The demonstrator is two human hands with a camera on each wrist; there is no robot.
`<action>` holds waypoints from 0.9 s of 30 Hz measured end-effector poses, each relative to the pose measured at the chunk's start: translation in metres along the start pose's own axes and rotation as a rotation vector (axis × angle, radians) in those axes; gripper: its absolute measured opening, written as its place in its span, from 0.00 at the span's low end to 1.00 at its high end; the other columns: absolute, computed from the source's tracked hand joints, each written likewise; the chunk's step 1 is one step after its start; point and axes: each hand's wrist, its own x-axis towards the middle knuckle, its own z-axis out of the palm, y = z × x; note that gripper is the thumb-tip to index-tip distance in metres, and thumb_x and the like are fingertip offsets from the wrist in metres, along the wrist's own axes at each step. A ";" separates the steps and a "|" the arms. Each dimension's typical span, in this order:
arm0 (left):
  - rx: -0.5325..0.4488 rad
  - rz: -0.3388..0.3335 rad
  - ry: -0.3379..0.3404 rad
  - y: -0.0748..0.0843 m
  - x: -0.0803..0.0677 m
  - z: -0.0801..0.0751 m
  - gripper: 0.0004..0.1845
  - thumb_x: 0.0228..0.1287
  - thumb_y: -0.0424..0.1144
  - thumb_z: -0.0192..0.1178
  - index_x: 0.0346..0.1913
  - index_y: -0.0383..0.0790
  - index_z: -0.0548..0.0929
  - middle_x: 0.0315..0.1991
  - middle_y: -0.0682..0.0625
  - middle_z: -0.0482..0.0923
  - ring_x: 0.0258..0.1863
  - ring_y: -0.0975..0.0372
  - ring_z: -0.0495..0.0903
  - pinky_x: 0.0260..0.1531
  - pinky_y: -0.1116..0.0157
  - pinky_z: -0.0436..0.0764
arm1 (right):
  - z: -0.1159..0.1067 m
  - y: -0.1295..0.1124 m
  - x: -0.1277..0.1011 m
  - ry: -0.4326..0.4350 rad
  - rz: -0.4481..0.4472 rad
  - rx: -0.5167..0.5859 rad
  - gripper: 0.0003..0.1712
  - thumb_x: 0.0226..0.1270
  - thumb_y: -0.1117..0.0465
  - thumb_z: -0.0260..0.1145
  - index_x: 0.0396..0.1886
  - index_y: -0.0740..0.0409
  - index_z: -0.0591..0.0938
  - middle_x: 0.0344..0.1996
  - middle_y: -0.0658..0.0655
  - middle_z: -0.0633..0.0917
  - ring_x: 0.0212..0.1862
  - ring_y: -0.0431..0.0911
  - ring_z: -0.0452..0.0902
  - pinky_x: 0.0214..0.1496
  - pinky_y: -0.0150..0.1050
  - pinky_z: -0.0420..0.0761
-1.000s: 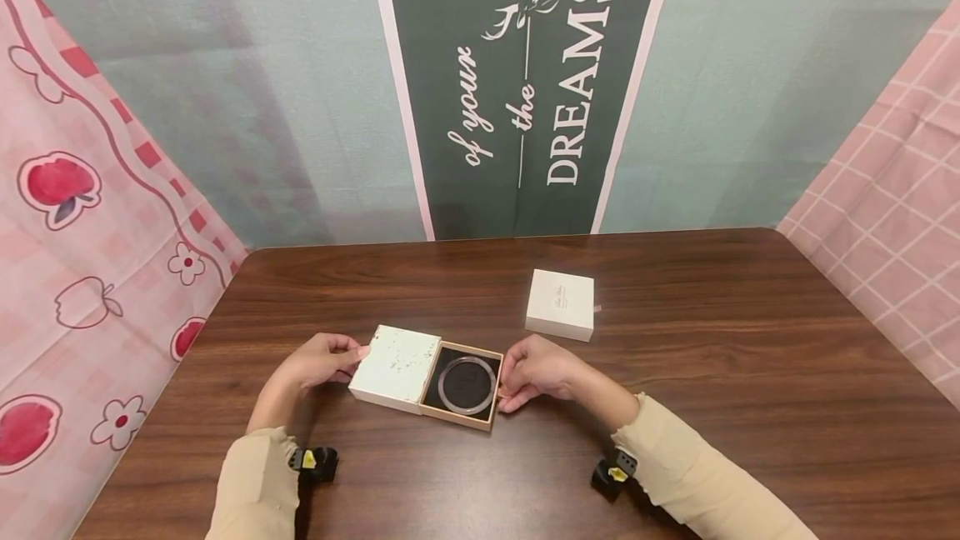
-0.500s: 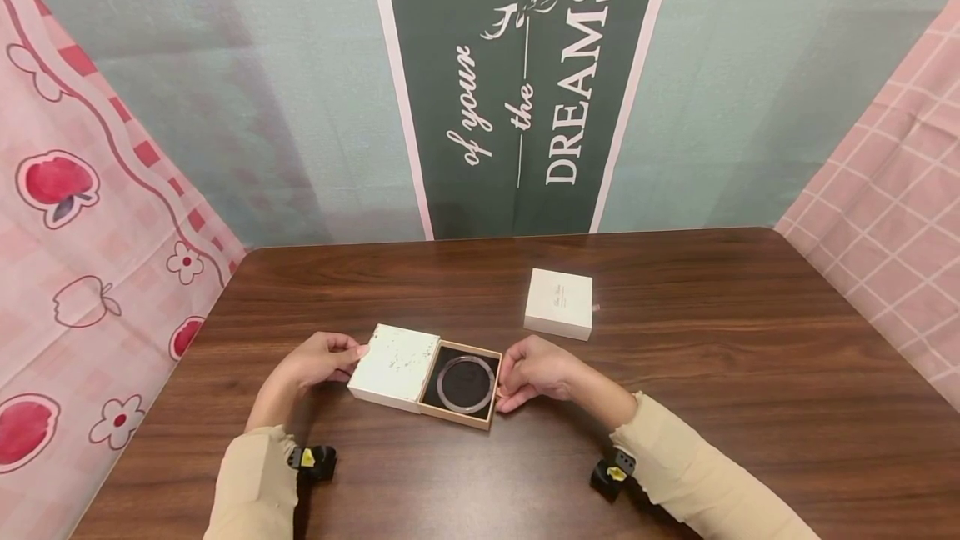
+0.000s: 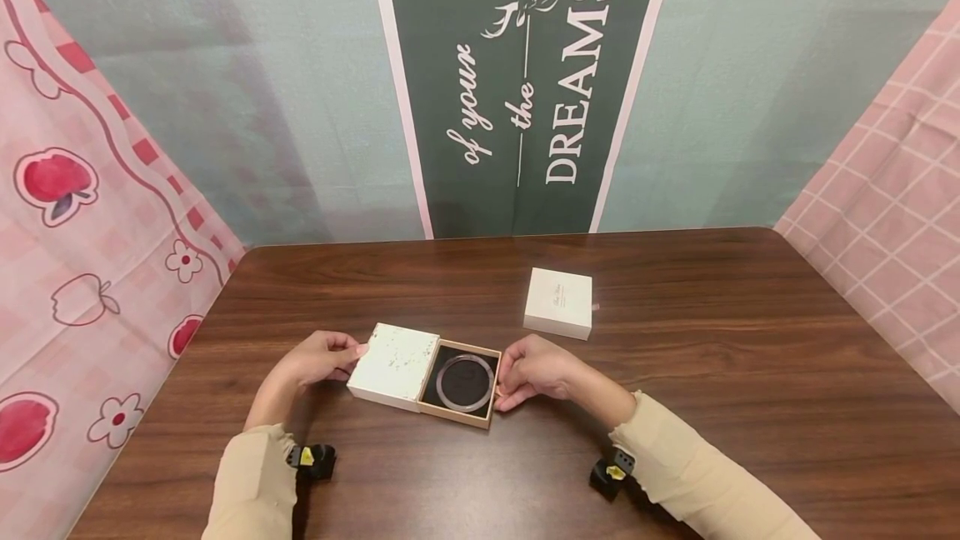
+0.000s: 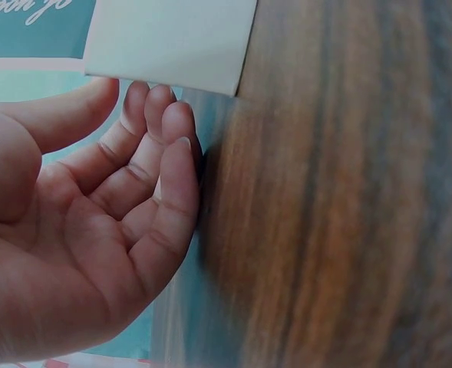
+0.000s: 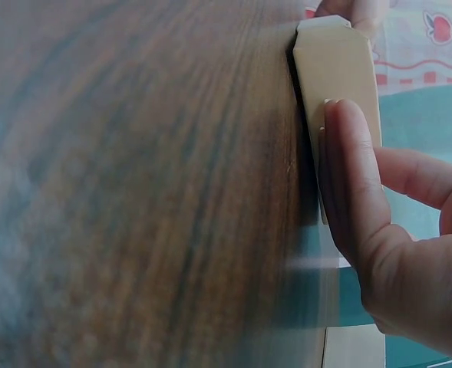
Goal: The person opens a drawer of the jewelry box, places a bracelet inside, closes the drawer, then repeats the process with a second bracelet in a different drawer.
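A slide-out gift box lies on the table, its drawer pulled far out to the right of its white speckled sleeve. A pale, glassy bangle rests on the drawer's black padding. My left hand holds the sleeve's outer left end, thumb at the upper edge and fingertips bent against the side. In the left wrist view the sleeve's corner meets those fingertips. At the drawer's right end, my right hand grips the end wall; its fingers hide part of that wall.
A second white box with printed lettering and a small ribbon tab stands behind my right hand. The brown wood-grain table reaches a hanging green cloth at the back. Patterned pink cloths hang at both sides.
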 end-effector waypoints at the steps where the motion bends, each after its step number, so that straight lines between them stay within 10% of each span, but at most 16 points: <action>1: 0.000 -0.001 0.001 0.000 0.000 0.000 0.15 0.64 0.40 0.57 0.36 0.27 0.76 0.27 0.48 0.71 0.28 0.61 0.73 0.34 0.62 0.79 | 0.000 0.000 0.000 0.000 0.000 0.001 0.06 0.52 0.83 0.52 0.24 0.73 0.71 0.19 0.61 0.75 0.24 0.50 0.80 0.34 0.43 0.81; 27: 0.002 0.009 -0.003 0.002 -0.002 0.001 0.15 0.64 0.40 0.56 0.36 0.26 0.76 0.27 0.48 0.72 0.28 0.61 0.73 0.34 0.62 0.79 | 0.000 0.002 0.002 0.004 -0.008 0.004 0.07 0.51 0.84 0.52 0.23 0.72 0.71 0.19 0.61 0.75 0.23 0.49 0.80 0.33 0.42 0.81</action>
